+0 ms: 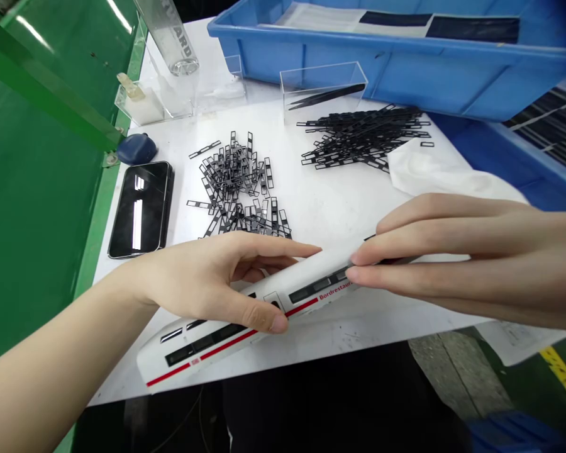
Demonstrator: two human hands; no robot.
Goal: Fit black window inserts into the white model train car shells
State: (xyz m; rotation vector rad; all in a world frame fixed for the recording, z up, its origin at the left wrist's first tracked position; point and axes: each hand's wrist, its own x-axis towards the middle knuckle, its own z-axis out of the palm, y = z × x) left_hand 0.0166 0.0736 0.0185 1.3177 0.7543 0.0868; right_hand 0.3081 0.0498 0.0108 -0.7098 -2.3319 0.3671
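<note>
A white model train car [306, 272] with a red stripe and dark window bands lies slantwise over the table's near edge. My left hand [217, 277] is closed around its middle, thumb on the near side and fingers over the roof. At the car's right part, my right hand [453, 258] has its fingertips pinched together against the window band, above red lettering. A black window strip [399, 260] shows between these fingers; how far it sits in the car's side is hidden. Beyond the car lie loose small black window frames [236, 170] in a pile.
Longer black strips [358, 138] are heaped beside a white cloth [453, 173]. Behind stand a clear box [323, 94] with black tweezers [327, 96] and a blue bin [382, 69]. A phone [140, 211], a dark blue lump [136, 149] and a small bottle [144, 107] are at left.
</note>
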